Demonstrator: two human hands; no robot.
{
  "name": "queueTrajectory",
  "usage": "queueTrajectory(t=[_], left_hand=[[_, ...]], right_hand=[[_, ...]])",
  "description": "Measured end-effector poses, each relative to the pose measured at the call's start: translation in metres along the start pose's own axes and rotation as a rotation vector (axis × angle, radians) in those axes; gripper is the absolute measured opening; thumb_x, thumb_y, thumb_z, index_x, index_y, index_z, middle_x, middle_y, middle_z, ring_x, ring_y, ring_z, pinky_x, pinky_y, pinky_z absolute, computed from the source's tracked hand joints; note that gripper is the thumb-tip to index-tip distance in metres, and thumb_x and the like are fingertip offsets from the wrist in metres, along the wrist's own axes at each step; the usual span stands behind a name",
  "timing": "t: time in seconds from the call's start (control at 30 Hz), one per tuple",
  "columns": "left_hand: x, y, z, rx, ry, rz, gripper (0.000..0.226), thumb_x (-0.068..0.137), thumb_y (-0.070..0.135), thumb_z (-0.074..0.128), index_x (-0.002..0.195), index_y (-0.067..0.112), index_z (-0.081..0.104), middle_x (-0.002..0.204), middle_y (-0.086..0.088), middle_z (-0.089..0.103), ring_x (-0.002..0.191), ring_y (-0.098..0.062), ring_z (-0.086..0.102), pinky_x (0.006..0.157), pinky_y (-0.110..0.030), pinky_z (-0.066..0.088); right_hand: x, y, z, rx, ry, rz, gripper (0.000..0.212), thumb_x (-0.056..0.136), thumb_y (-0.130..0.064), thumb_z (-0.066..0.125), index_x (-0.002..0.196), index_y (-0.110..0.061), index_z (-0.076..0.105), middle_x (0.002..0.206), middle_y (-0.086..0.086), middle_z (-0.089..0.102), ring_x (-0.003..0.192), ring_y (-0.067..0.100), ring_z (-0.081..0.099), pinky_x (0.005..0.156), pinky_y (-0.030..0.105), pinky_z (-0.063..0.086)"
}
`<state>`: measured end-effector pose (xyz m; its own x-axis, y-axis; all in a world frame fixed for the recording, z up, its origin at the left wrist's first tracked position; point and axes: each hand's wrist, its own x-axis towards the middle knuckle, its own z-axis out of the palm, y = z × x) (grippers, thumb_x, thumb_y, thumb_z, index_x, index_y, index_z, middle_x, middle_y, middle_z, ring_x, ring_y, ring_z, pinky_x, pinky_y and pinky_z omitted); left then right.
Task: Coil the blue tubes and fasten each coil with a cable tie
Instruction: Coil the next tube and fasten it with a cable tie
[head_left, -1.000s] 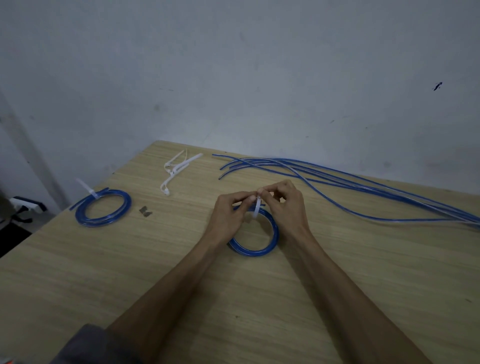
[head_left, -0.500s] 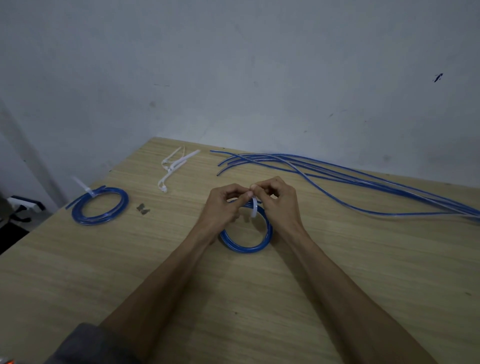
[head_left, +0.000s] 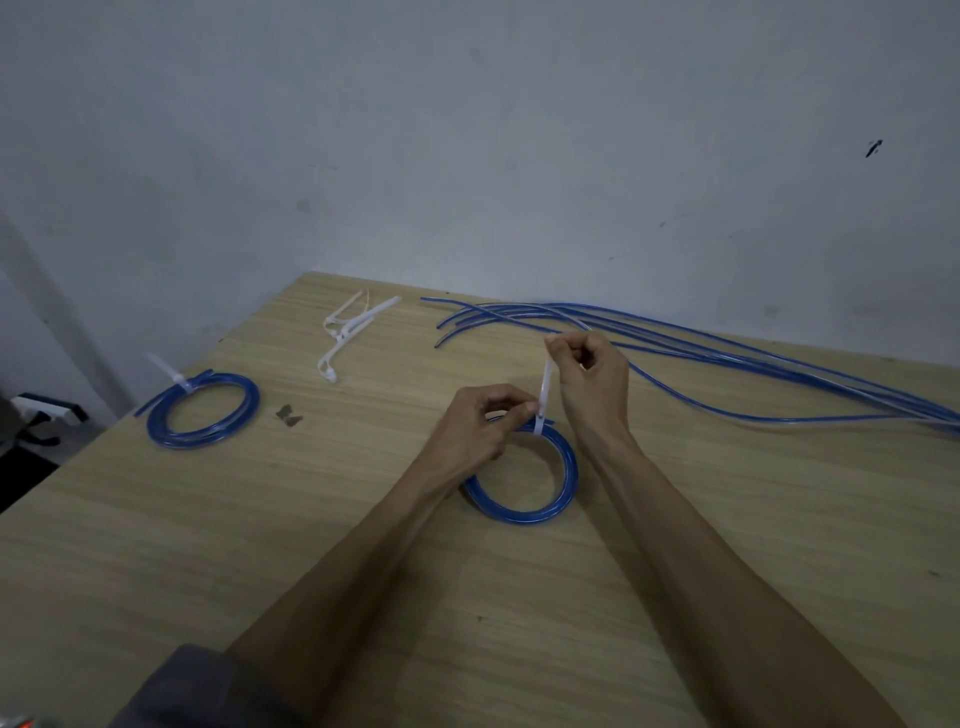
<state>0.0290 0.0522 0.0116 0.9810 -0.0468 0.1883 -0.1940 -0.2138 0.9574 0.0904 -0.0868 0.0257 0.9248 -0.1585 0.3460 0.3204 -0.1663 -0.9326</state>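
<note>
- Coil of blue tube (head_left: 524, 512): flat on wooden table (head_left: 156, 545), mid-table, bare wood on all sides.
- White cable tie (head_left: 544, 396): looped round coil's far side, tail upright.
- Left hand (head_left: 475, 434): pinches coil at the tie's head.
- Right hand (head_left: 592, 382): pinches tail tip.
- Tied coil (head_left: 202, 410): near left edge.
- Spare cable ties (head_left: 348, 332), loose blue tubes (head_left: 727, 358): along far edge.

Two bare forearms reaching in from 6 o'clock toward centre, left hand (head_left: 480, 428) curling, thumb and forefinger pinching at its 3 o'clock side, right hand (head_left: 589, 376) sitting at 1 o'clock of the left, raised, fingers curling into a pinch at 11 o'clock.
</note>
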Motion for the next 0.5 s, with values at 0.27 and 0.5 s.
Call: queueTrajectory(t=[0.27, 0.5], left_hand=[[-0.002, -0.001, 0.006, 0.15, 0.01, 0.054, 0.02, 0.104, 0.02, 0.051, 0.094, 0.018, 0.069, 0.089, 0.012, 0.068, 0.058, 0.013, 0.054, 0.061, -0.014, 0.039], [0.0, -0.005, -0.003, 0.075, 0.074, -0.018, 0.022, 0.106, 0.023, 0.046, 0.093, 0.022, 0.063, 0.073, 0.021, 0.063, 0.06, 0.008, 0.055, 0.067, -0.022, 0.04]], right_hand=[[-0.006, -0.005, 0.0, -0.007, -0.067, -0.043, 0.02, 0.1, -0.027, 0.06, 0.088, -0.013, 0.066, 0.083, 0.004, 0.065, 0.081, 0.014, 0.06, 0.076, 0.036, 0.053], [-0.021, -0.006, 0.005, -0.185, -0.285, -0.191, 0.026, 0.098, -0.029, 0.063, 0.079, -0.014, 0.072, 0.068, -0.003, 0.067, 0.067, 0.007, 0.063, 0.068, 0.028, 0.052]])
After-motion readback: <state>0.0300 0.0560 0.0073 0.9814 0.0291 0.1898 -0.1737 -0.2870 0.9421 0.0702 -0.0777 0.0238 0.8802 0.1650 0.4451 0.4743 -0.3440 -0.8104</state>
